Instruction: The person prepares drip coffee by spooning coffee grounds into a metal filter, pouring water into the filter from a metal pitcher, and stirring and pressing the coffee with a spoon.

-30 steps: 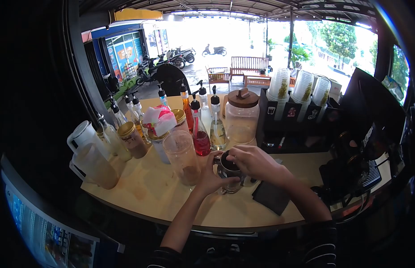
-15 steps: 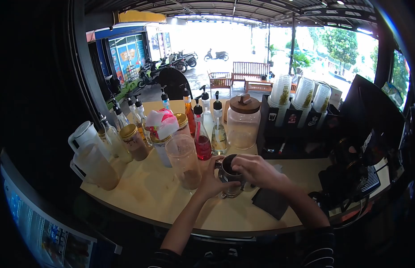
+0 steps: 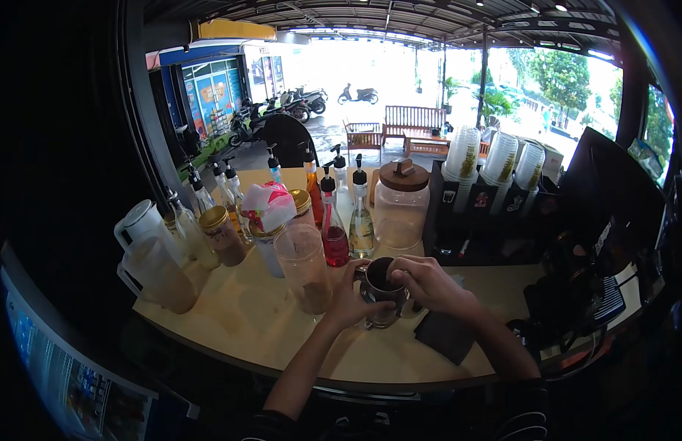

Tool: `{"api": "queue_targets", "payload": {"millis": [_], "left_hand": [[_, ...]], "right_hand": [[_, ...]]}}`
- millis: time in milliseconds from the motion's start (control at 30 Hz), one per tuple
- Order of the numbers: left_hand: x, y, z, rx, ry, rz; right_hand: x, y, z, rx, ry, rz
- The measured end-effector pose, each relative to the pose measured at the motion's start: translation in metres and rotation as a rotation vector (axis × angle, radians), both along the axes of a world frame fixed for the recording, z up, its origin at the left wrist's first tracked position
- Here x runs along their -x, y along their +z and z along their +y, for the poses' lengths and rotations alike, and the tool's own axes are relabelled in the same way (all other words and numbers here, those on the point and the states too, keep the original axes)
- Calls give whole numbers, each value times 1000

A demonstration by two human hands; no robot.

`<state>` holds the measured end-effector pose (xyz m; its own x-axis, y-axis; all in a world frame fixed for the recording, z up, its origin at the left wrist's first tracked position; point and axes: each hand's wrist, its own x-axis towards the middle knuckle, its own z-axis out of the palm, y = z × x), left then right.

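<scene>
Head view: metal mug (image 3: 385, 295), dark inside, on the counter (image 3: 238, 323), with left hand (image 3: 347, 300) curled part-way round it, thumb across the front. At its rim, right hand (image 3: 427, 284), fingers bunched; cannot tell whether closed on anything. On cups (image 3: 498, 156), yellowish print (image 3: 468, 159) too small to read; on black holder (image 3: 495, 206), pictorial stickers (image 3: 480, 198). Near mug, red liquid (image 3: 336, 248) in bottle (image 3: 330, 214), brown matter (image 3: 313, 297) in tall container (image 3: 300, 253).

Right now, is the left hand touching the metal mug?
Touching: the head view shows the left hand curled around the metal mug, thumb across its near side.
</scene>
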<state>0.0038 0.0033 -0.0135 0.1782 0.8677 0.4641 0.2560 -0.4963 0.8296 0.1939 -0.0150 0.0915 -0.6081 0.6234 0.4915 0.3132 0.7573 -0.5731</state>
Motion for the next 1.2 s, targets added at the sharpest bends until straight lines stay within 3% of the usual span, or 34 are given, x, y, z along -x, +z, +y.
{"api": "queue_targets", "payload": {"millis": [667, 733, 867, 1033, 1133, 1200], "left_hand": [[-2, 1, -3, 3, 3, -27], [-1, 2, -2, 14, 21, -13], [0, -3, 0, 49, -41, -63], [8, -1, 7, 60, -193, -96], [4, 3, -5, -6, -161, -153], [0, 2, -24, -188, 227, -78]], "right_hand": [[-1, -9, 8, -157, -76, 38], [-3, -6, 2, -1, -26, 77], [-3, -9, 7, -136, -80, 35], [-6, 0, -1, 40, -76, 29], [-8, -6, 5, -122, -103, -8], [-9, -11, 2, -93, -81, 30]]}}
